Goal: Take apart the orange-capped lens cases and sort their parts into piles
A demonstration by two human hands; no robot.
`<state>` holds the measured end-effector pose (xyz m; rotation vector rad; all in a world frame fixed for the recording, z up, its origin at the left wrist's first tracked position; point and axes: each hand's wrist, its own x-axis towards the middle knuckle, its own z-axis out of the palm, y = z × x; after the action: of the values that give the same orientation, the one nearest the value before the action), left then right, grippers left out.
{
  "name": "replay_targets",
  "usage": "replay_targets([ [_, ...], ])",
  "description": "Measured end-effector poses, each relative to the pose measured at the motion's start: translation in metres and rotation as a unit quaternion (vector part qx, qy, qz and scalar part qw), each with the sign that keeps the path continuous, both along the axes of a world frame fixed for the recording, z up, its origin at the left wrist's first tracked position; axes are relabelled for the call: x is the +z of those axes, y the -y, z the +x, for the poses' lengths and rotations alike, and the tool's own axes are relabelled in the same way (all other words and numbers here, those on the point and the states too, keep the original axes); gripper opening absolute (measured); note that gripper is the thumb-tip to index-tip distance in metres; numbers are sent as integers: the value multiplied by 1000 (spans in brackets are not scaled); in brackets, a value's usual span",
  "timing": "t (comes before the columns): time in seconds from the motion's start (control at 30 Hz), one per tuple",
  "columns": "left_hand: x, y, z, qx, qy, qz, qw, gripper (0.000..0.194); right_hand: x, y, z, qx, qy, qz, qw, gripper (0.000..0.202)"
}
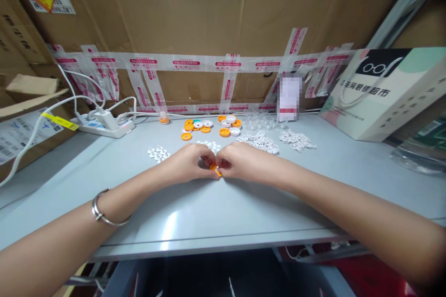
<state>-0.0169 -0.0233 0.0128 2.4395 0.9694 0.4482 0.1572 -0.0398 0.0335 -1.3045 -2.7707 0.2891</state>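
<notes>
My left hand (pixel 191 162) and my right hand (pixel 240 161) meet above the middle of the grey table (pixel 195 213). Between their fingertips is a small orange round part (pixel 218 173), tilted, with a bit of white at its middle; both hands pinch it. Just behind the hands lie small white pieces (pixel 211 145). More white pieces (pixel 158 153) are to the left of my left hand. Orange and white discs (pixel 205 129) and rings (pixel 225 132) sit further back. White link-like pieces (pixel 259 142) form a pile behind my right hand.
Clear plastic cups (pixel 258 119) stand at the back, near another white pile (pixel 297 140). An orange-and-clear assembled piece (pixel 163 118) is back left. A power strip (pixel 104 123) with cables lies left; a paper bag (pixel 376 97) and a clear container (pixel 425 144) stand right. Cardboard (pixel 209 9) walls the back.
</notes>
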Motion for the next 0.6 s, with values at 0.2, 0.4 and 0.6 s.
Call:
replay_targets([
  [0.2, 0, 0, 1, 4, 13, -5, 1000, 23, -5, 3, -7, 0, 42, 62, 997, 11],
  [0.4, -2, 1, 1, -1, 13, -34, 999, 24, 6, -4, 0, -2, -15, -53, 998, 14],
  [0.6, -2, 1, 0, 1, 4, -36, 999, 28, 4, -20, 11, -7, -84, -217, 972, 16],
])
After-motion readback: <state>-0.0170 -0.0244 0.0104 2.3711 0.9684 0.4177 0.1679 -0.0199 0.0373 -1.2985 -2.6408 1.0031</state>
